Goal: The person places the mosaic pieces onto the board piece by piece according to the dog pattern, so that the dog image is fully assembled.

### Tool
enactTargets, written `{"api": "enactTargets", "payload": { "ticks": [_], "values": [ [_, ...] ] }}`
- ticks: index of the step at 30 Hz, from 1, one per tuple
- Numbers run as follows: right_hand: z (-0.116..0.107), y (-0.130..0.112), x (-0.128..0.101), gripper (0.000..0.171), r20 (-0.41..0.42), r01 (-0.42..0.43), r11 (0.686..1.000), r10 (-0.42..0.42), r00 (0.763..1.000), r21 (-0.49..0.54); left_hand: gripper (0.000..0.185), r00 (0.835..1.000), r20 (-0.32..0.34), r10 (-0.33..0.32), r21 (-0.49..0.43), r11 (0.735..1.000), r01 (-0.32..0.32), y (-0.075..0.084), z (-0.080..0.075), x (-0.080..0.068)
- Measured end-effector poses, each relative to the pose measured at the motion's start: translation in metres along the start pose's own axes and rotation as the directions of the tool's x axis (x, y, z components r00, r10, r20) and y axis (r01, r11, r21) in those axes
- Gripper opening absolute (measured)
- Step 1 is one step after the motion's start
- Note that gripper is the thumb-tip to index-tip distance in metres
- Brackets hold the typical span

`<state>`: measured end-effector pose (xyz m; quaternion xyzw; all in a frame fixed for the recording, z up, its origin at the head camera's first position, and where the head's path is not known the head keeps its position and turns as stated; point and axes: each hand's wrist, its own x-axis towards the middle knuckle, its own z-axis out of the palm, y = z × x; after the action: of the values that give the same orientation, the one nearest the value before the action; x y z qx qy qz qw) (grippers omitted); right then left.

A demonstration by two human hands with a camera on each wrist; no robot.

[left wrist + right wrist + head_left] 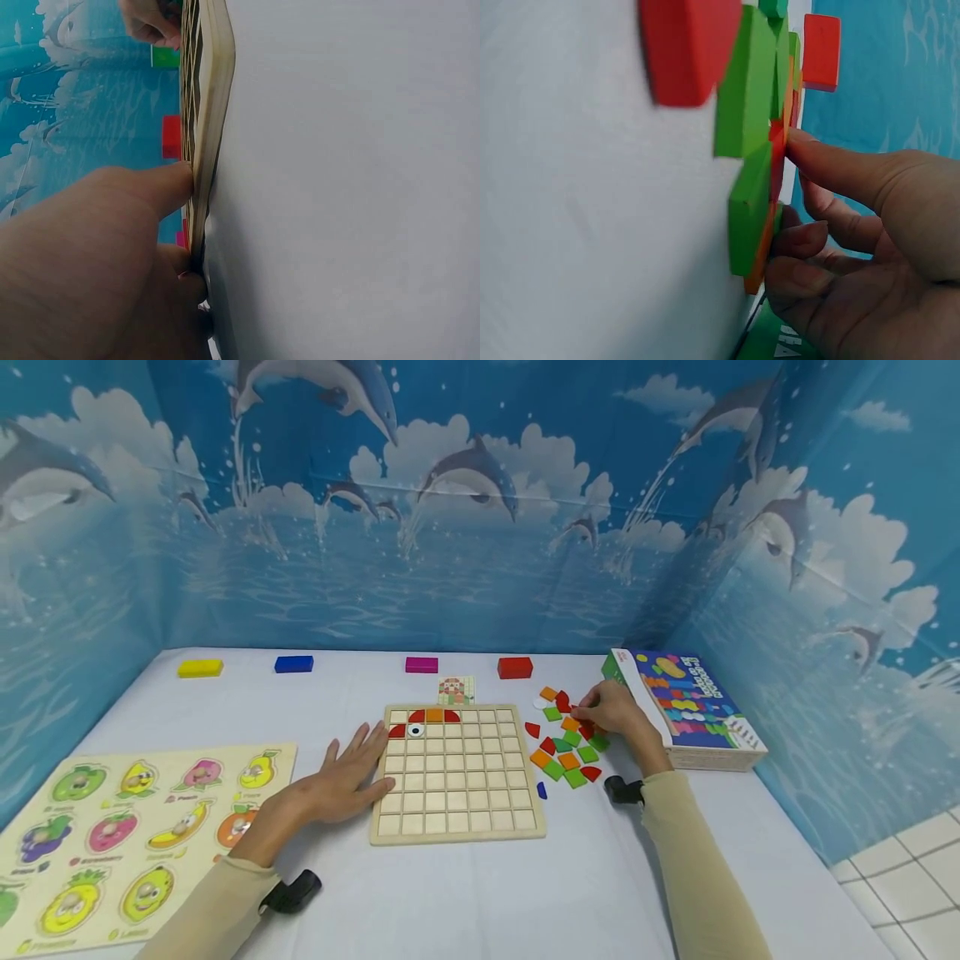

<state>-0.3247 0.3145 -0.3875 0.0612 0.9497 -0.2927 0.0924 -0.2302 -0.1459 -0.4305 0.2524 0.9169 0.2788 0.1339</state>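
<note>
A square wooden grid board (457, 841) lies mid-table, with several red and orange pieces and a white eye piece (416, 730) in its upper left cells. My left hand (341, 785) lies with fingers spread along the board's left edge; the thumb touches its rim (214, 90) in the left wrist view. To the board's right, my right hand (617, 708) reaches into loose flat pieces. Its curled fingers and thumb pinch a red piece (777, 161), partly hidden among green pieces (746, 82) and orange ones.
A small picture card (456, 690) lies behind the board. Yellow (200, 668), blue (294, 664), magenta (422, 665) and red (515, 668) blocks line the back edge. A game box (686, 710) stands right, a fruit puzzle board (150, 835) left. One blue piece (542, 790) lies beside the grid.
</note>
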Motion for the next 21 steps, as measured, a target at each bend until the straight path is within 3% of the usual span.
{"api": "enactTargets", "payload": {
  "ticks": [4, 12, 16, 21],
  "values": [
    [0.001, 0.0, -0.002, 0.021, -0.033, 0.04, 0.999, -0.04, 0.999, 0.012, 0.091, 1.0, 0.006, 0.022, -0.053, 0.998, -0.022, 0.002, -0.002, -0.003],
    [0.008, -0.013, -0.011, 0.019, -0.163, 0.198, 0.979, -0.188, 0.968, 0.044, 0.088, 0.999, 0.011, -0.042, 0.045, 0.998, 0.041, -0.001, 0.002, 0.002],
    [0.019, -0.034, -0.02, 0.018, -0.147, 0.336, 0.934, -0.318, 0.937, 0.123, 0.087, 0.999, 0.014, -0.043, 0.044, 0.998, 0.042, 0.001, 0.001, 0.002],
    [0.047, -0.077, -0.036, 0.02, -0.048, 0.446, 0.865, -0.448, 0.893, 0.231, 0.089, 1.0, 0.022, -0.014, -0.005, 1.0, 0.014, 0.007, -0.004, -0.004]
  ]
}}
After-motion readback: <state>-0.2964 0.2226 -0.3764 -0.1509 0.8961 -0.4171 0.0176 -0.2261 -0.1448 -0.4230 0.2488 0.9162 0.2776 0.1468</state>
